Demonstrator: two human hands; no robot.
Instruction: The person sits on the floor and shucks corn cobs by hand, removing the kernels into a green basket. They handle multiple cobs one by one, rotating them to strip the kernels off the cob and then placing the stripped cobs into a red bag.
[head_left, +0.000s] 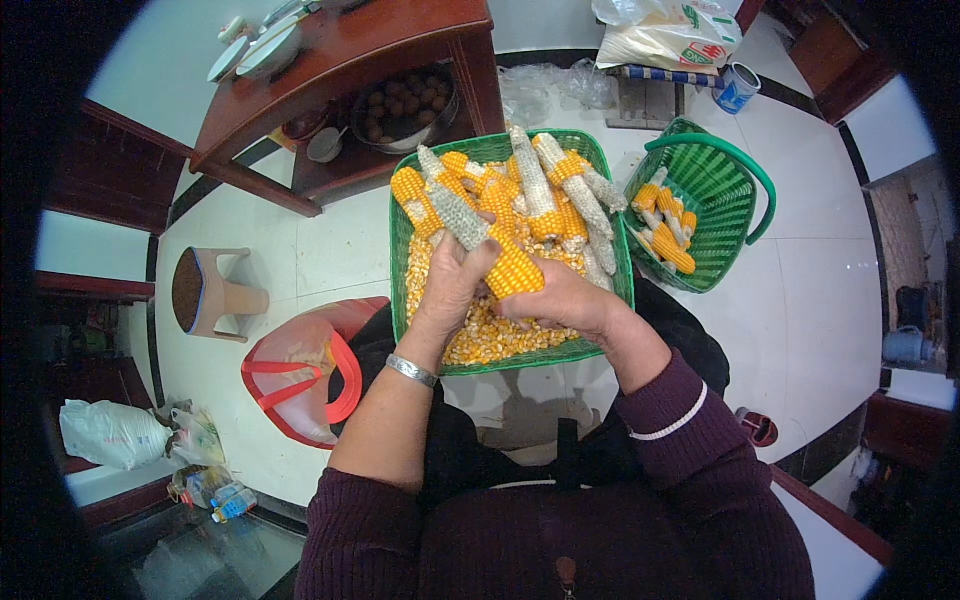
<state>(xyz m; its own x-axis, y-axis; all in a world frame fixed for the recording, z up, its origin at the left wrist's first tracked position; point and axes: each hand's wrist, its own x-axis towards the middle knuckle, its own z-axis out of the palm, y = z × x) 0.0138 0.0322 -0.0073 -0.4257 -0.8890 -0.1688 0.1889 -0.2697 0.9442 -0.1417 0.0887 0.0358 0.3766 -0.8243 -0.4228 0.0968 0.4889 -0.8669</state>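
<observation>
Both hands grip one dried corn cob (516, 271), held slantwise over a green woven basket (512, 365). My left hand (455, 274) is around its stripped, pale upper part. At the lower end, where yellow kernels still cover the cob, my right hand (562, 300) is closed, its thumb on the kernels. Loose corn kernels (499, 341) lie in the basket beneath my hands. Farther back in it are several partly shelled cobs (495, 199) and bare cobs (532, 180), heaped together. My fingers hide part of the held cob.
To the right stands a green handled basket (720, 217) containing several corn cobs (671, 244). A red mesh bag (289, 375) slumps by my left leg, with a plastic stool (225, 292) beyond. The wooden table (360, 67) rises behind; a blue can (737, 88) sits at the back right.
</observation>
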